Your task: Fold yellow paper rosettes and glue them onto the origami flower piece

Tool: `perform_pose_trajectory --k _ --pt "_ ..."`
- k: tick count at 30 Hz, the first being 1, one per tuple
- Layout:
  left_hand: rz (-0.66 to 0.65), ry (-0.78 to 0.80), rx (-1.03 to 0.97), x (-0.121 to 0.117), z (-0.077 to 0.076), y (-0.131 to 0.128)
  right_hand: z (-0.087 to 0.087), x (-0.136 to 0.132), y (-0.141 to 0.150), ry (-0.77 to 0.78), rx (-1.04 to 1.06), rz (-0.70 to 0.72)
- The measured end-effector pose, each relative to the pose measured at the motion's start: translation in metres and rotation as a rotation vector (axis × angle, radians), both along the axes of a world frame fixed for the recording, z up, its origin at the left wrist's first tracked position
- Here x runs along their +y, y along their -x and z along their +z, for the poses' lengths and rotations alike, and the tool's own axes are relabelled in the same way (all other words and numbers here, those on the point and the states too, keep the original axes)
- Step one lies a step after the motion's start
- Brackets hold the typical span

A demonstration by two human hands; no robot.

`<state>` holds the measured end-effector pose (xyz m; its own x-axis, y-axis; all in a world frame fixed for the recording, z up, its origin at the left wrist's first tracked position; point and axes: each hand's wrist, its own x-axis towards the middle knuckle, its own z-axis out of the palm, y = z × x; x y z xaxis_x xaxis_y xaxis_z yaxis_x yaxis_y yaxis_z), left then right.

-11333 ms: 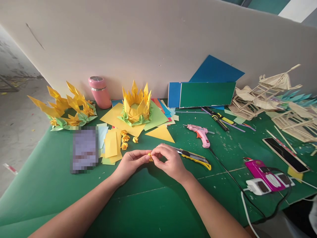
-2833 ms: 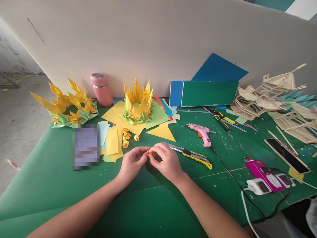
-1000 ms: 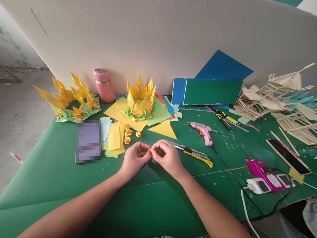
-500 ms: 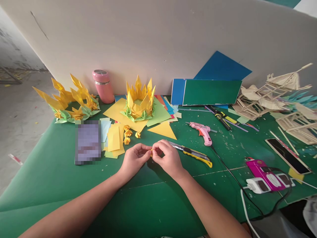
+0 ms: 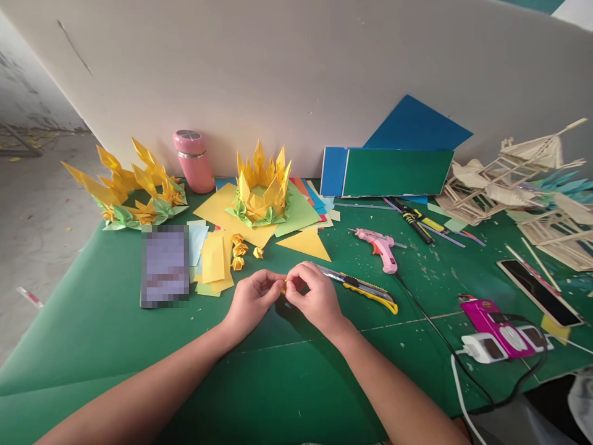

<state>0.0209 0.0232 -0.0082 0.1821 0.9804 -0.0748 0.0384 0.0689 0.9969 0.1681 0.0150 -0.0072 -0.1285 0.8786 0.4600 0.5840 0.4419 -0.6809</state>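
My left hand (image 5: 254, 303) and my right hand (image 5: 315, 298) meet above the green table, fingertips pinched together. Between them is a small piece of folded yellow paper (image 5: 284, 287), mostly hidden by the fingers. Just beyond my left hand lie several small yellow paper roses (image 5: 239, 250) and a stack of yellow paper slips (image 5: 214, 258). A yellow utility knife (image 5: 365, 289) rests right beside my right hand. Farther back stands a yellow paper crown (image 5: 262, 194) with green leaves, on coloured sheets; a second paper crown (image 5: 134, 191) sits at the left.
A pink hot glue gun (image 5: 377, 244) lies right of the knife, its black cord running to a magenta power strip (image 5: 498, 327). A pink bottle (image 5: 194, 162), a blurred-out tablet (image 5: 165, 267), a phone (image 5: 537, 290) and wooden stick models (image 5: 482, 191) stand or lie around.
Almost nothing differs. Both hands keep their pinch on the yellow paper, and the view has shifted very slightly.
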Motion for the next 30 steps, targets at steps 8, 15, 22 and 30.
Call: perform_pose_trajectory --k 8,15,22,30 --pt "-0.004 0.154 -0.156 0.003 0.002 0.001 -0.002 0.000 0.001 -0.027 0.022 0.013" --pt "0.037 0.143 -0.199 0.003 0.002 0.000 0.002 0.002 -0.005 -0.070 0.059 0.116" --pt "0.003 0.174 -0.325 0.003 0.007 0.002 0.000 0.007 -0.011 -0.049 0.133 0.107" --pt "0.039 0.075 -0.318 0.003 0.007 0.001 -0.001 0.009 -0.012 0.103 0.433 0.071"
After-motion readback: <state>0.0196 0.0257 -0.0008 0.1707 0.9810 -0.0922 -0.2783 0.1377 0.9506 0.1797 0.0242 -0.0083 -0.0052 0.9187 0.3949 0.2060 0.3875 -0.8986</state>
